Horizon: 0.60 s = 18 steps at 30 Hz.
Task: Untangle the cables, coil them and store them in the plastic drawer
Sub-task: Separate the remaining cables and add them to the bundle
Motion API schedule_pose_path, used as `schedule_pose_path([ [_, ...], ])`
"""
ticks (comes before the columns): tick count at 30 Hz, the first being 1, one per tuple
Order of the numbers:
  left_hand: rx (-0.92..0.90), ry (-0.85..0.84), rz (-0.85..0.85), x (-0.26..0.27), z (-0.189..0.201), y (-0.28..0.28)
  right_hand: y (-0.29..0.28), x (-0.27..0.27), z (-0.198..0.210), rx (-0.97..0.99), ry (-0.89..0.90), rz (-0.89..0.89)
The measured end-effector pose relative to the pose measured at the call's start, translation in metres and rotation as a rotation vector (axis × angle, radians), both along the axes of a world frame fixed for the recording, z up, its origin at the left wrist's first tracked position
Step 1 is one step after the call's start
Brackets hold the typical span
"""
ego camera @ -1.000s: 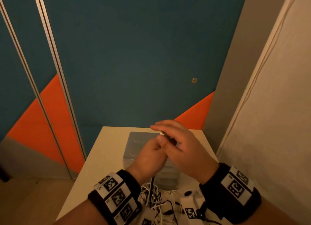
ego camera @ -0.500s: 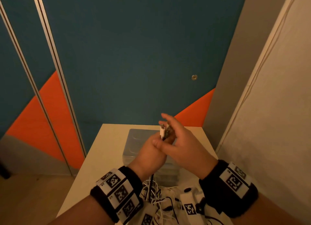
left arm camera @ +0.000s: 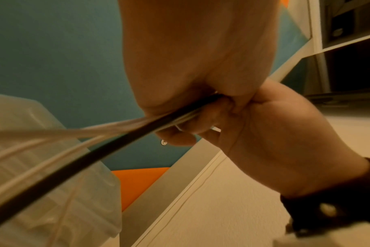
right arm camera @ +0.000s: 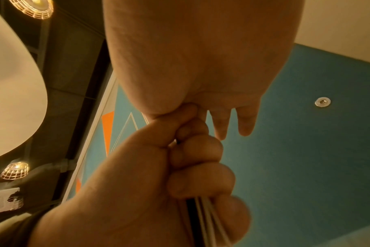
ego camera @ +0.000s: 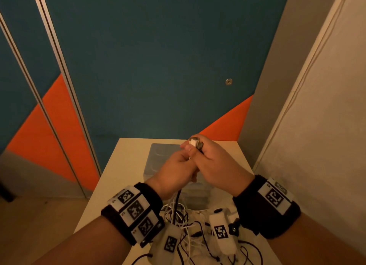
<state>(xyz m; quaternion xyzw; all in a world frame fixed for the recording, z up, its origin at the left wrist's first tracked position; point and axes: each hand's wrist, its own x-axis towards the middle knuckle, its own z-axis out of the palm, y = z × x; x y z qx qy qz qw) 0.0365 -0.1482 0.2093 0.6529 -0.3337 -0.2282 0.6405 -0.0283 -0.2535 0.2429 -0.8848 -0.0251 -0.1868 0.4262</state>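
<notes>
Since a second ago the two hands have been raised a little and drawn tighter together, and the cable plugs (ego camera: 196, 142), covered then by the right fingers, are now shown at the top of the joined fists. The left hand (ego camera: 174, 169) is clenched around a bundle of one black cable (left arm camera: 116, 147) and several white cables (left arm camera: 59, 133), while the right hand (ego camera: 215, 163) is curled over the plug ends, two fingers left straight in the right wrist view. The ends appear to be gathered level, so coiling is judged not yet begun. The plastic drawer (ego camera: 158, 159) is seen closed at 12 o'clock on the table (ego camera: 122, 165), directly beneath the hands. At 6 o'clock a tangle of loose wires (ego camera: 184, 219) is still attached to the bundle and may snag as it is pulled.
</notes>
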Motion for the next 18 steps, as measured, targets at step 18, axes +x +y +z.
schedule_pose_path([
  [18, -0.028, 0.202, 0.057, 0.007, -0.013, 0.009, -0.095, -0.021, -0.199, -0.073, 0.498, -0.314],
])
